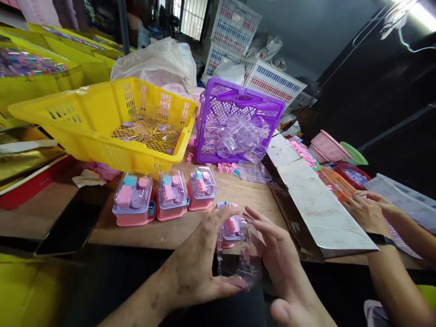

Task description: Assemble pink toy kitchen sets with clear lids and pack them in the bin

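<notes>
While the left hand (195, 254) cups a clear shell (241, 254) | right hand (281, 252) curves wide alongside | pink-based boxes (173, 195) at ten o'clock | light rim pressure seems best

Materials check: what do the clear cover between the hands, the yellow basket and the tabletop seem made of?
Clear cover: likely glossy plastic; the background shows through. Yellow basket: probably molded plastic with a slight sheen, given its even color and slotted walls. Tabletop: perhaps plywood, fairly dull, judging by its brown, uneven tone.
</notes>
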`<state>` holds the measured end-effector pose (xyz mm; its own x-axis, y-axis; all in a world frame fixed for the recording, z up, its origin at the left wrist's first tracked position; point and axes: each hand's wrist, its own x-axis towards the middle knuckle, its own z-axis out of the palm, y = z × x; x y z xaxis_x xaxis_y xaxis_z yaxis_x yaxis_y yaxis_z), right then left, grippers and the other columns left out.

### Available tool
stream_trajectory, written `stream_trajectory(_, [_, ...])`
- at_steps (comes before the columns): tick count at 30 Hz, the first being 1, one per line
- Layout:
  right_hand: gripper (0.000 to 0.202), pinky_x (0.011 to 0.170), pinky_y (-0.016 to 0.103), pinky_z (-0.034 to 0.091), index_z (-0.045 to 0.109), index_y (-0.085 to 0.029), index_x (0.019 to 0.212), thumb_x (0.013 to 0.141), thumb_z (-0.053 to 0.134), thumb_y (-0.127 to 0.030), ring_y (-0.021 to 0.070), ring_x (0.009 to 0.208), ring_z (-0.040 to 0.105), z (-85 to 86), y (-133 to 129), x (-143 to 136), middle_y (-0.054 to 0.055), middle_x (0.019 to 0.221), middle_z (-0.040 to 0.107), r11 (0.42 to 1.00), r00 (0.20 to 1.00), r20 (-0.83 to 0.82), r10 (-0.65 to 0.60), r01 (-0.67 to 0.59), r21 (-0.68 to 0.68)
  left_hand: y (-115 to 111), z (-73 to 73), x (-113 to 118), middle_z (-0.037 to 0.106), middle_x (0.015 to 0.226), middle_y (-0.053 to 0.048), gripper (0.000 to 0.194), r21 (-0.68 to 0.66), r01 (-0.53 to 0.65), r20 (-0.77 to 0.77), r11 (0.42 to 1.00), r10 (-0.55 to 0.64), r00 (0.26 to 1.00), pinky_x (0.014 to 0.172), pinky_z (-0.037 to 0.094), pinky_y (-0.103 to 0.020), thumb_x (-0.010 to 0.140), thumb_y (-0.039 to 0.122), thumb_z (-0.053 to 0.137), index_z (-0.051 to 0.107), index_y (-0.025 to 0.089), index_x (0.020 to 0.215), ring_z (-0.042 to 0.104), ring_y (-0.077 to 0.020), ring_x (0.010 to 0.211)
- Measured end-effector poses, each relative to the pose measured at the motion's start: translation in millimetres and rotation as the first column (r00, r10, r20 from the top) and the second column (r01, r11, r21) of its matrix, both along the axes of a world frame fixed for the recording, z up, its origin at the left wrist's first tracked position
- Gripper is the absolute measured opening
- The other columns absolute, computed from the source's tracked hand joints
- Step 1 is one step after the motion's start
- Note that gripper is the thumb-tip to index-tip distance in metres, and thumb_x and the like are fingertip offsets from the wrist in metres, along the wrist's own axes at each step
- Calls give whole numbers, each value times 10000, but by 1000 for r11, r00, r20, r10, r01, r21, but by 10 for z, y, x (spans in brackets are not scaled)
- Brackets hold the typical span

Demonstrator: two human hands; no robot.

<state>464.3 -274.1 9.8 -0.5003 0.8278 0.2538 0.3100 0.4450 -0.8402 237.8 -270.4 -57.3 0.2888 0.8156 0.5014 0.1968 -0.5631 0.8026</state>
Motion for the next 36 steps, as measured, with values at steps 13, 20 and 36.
stream_trajectory(13, [666,1297,636,486,577,-329,1666,1026,724,-441,391,1540,584,149,703,-65,122,1636,630,951,841,457,-291,200,237,512,-808,230,304,1831,-271,1331,-147,-140,-98,979,127,987,1389,330,-706,809,386,987,96,226,1785,319,-467,1719])
stream_trajectory(20, [703,1254,660,530,598,-276,1655,969,681,-402,404,1500,616,105,783,-379,164,1547,674,904,683,606,-407,208,372,584,-852,307,361,1808,-262,1260,-136,-109,-68,985,100,993,1386,370,-669,830,379,985,154,215,1762,347,-425,1717])
stream_trajectory(36, [658,1096,600,628,582,-344,1612,960,667,-323,399,1324,684,-22,854,-456,153,1395,700,936,550,763,-339,115,333,567,-833,292,387,1795,-254,1301,-161,-113,-77,980,102,992,1369,408,-659,765,331,1040,187,226,1741,366,-442,1705])
